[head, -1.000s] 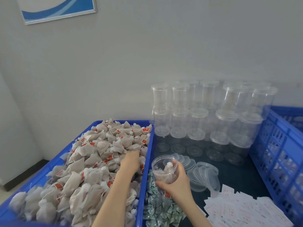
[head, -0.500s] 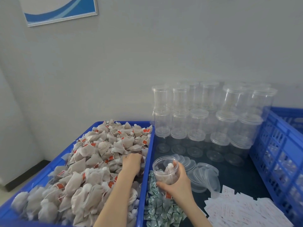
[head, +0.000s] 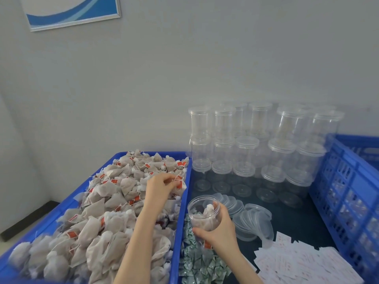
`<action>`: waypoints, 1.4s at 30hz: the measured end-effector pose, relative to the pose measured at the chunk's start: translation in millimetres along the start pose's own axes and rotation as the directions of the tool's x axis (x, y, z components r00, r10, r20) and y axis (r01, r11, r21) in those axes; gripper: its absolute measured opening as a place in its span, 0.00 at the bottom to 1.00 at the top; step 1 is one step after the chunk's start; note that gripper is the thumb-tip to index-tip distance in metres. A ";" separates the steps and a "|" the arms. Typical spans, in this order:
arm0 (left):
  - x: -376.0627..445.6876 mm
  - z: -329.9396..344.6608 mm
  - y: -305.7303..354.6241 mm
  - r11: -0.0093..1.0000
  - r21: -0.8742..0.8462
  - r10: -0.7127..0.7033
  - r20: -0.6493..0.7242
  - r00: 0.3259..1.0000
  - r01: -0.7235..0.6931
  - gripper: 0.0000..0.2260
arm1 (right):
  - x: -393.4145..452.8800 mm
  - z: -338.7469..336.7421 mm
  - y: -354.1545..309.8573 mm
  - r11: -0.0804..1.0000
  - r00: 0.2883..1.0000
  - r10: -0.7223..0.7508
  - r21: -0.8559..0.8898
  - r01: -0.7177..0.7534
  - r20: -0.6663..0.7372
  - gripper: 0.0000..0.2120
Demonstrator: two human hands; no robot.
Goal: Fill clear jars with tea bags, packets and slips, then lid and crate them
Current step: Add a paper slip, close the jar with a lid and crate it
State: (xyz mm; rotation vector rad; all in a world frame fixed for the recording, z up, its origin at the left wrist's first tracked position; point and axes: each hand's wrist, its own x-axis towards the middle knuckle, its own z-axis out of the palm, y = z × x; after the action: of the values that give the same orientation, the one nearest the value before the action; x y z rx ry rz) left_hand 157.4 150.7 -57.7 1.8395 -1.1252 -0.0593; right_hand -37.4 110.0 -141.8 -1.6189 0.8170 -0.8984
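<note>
My right hand point(head: 218, 232) grips an open clear jar point(head: 203, 212) tilted toward the left, with a few tea bags inside. My left hand point(head: 159, 188) is over the blue bin point(head: 61, 206) heaped with grey tea bags point(head: 98, 218) and pinches a tea bag point(head: 180, 184) with a red tag near the bin's right wall. Green-and-silver packets point(head: 196, 261) lie in a pile under the jar. White paper slips point(head: 303, 263) are spread at the lower right. Loose clear lids point(head: 250, 220) lie in a row to the right of the jar.
Stacks of clear lidded jars point(head: 256, 148) stand against the grey wall at the back. A blue slotted crate point(head: 348, 191) holding filled jars stands at the right. The tabletop point(head: 297, 218) is dark.
My left hand has lifted out of the heap with a tea bag pinched in its fingers and moved slightly right. The jar in my right hand has stayed about where it was.
</note>
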 end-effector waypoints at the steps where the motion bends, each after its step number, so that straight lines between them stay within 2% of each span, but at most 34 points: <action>1: -0.8 -2.1 3.8 0.997 -0.071 0.021 -0.006 1.000 -0.021 0.08 | 0.3 0.1 0.2 1.000 1.000 -0.003 -0.002 0.003 0.000 0.44; 4: -4.2 -4.4 14.6 0.974 -0.225 0.054 0.098 0.994 -0.031 0.07 | 0.3 -1.2 2.0 1.000 1.000 -0.027 -0.010 0.027 0.003 0.45; 7: -7.9 -0.8 23.5 0.963 -0.263 0.116 0.209 0.971 -0.059 0.08 | 0.7 -3.7 3.3 0.999 1.000 -0.029 -0.025 0.029 -0.009 0.45; 9: -11.1 3.8 30.0 0.959 -0.272 0.166 0.320 0.933 -0.077 0.09 | 1.4 -5.5 3.9 0.999 1.000 -0.022 -0.034 0.022 -0.021 0.45; 11: -15.2 11.7 34.7 0.973 -0.205 0.189 0.437 0.879 -0.108 0.08 | 1.6 -7.9 6.5 0.999 0.999 -0.024 -0.035 0.023 -0.033 0.45; 13: -20.5 22.8 38.7 0.980 -0.065 0.194 0.543 0.817 -0.190 0.06 | 0.3 -10.1 8.8 0.999 0.998 -0.026 -0.026 0.025 -0.049 0.44; 16: -25.3 35.7 50.9 0.945 0.085 0.192 0.639 0.745 -0.317 0.08 | -1.3 -14.5 13.4 0.999 0.997 -0.040 -0.024 0.039 -0.065 0.39; 21: -26.6 44.3 75.0 0.921 0.134 0.188 0.669 0.719 -0.365 0.07 | -1.6 -27.8 13.9 0.998 0.992 -0.058 -0.002 0.058 -0.109 0.39; 25: -35.1 57.4 94.6 0.834 0.249 0.179 0.722 0.669 -0.492 0.07 | -1.5 -42.2 8.0 0.994 0.989 -0.096 -0.071 0.088 -0.114 0.36; 27: -37.5 61.1 102.2 0.830 0.237 0.191 0.730 0.656 -0.505 0.07 | -3.1 -51.0 5.0 0.991 0.988 -0.103 -0.095 0.092 -0.119 0.38; 31: -42.7 67.0 118.5 0.892 0.154 0.218 0.676 0.704 -0.424 0.08 | -9.7 -66.7 6.9 0.992 0.983 -0.097 -0.092 0.083 -0.156 0.37; 34: -46.6 70.7 125.6 0.882 0.243 0.163 0.648 0.744 -0.405 0.07 | -22.1 -73.7 9.9 0.994 0.980 -0.092 -0.081 0.079 -0.178 0.41; 38: -64.7 76.3 134.7 0.780 0.317 0.144 0.748 0.648 -0.540 0.06 | -37.8 -75.1 13.7 0.993 0.978 -0.097 -0.080 0.084 -0.184 0.42; 40: -72.7 81.5 138.6 0.722 0.361 0.142 0.757 0.638 -0.590 0.06 | -43.2 -74.2 14.7 0.993 0.978 -0.098 -0.075 0.086 -0.182 0.39; 42: -74.8 85.1 138.6 0.722 0.359 0.145 0.758 0.636 -0.592 0.07 | -48.3 -74.6 15.9 0.996 0.978 -0.089 -0.044 0.082 -0.187 0.36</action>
State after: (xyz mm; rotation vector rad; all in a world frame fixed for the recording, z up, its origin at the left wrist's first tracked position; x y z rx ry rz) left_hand -18.3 127.4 -33.0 2.1083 -2.2943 -0.1719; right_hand -126.9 114.1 -153.0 -1.6274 0.9033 -1.1173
